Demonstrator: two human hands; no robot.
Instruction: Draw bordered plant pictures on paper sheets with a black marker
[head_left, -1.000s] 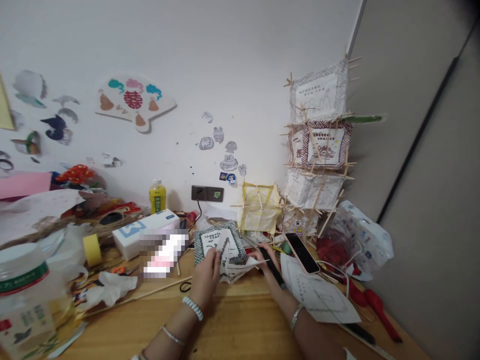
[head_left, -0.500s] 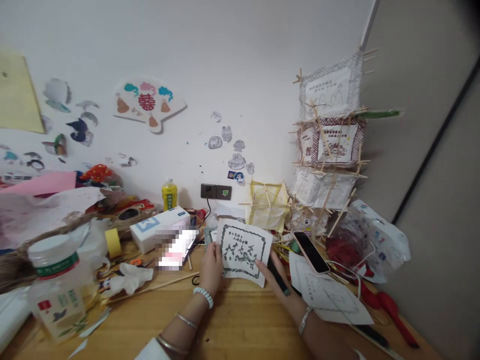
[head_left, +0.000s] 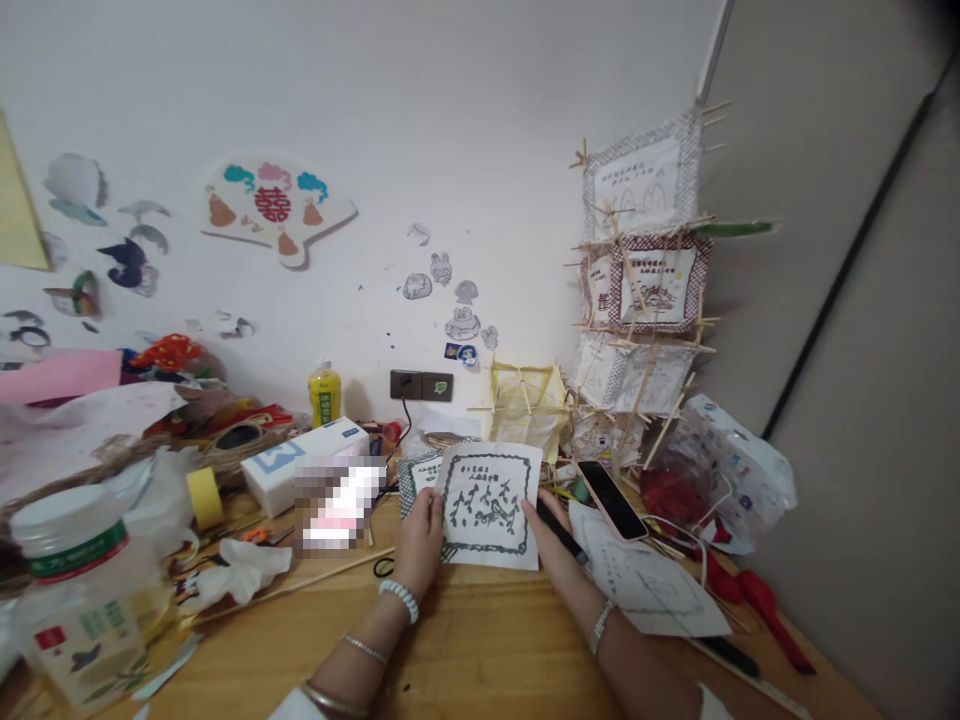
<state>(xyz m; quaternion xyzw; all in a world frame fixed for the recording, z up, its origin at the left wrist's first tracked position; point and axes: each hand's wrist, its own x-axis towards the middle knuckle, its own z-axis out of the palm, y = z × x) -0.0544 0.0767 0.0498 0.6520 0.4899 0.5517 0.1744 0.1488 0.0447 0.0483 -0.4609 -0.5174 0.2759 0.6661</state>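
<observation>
A square sheet of white paper (head_left: 491,480) with a dark green wavy border, a branch drawing and handwritten lines is held up between both hands. My left hand (head_left: 421,535) pinches its left edge, thumb near the front. My right hand (head_left: 546,520) grips the right edge with the thumb on the front, and a dark marker pen (head_left: 562,532) lies along that hand. Behind the sheet, to the left, shows part of another drawn paper (head_left: 417,472) with a green hatched border; whether my left hand also holds it I cannot tell.
A stick-framed paper lantern tower (head_left: 641,280) stands at the back right, beside a smaller yellow one (head_left: 525,405). A phone (head_left: 611,500) and a drawn sheet (head_left: 649,590) lie right. At left are a plastic jar (head_left: 79,600), yellow tape (head_left: 205,498) and a white box (head_left: 304,462).
The held sheet has been turned to face me more squarely and looks flatter. My right hand has shifted to its edge. The whole view has swung slightly right.
</observation>
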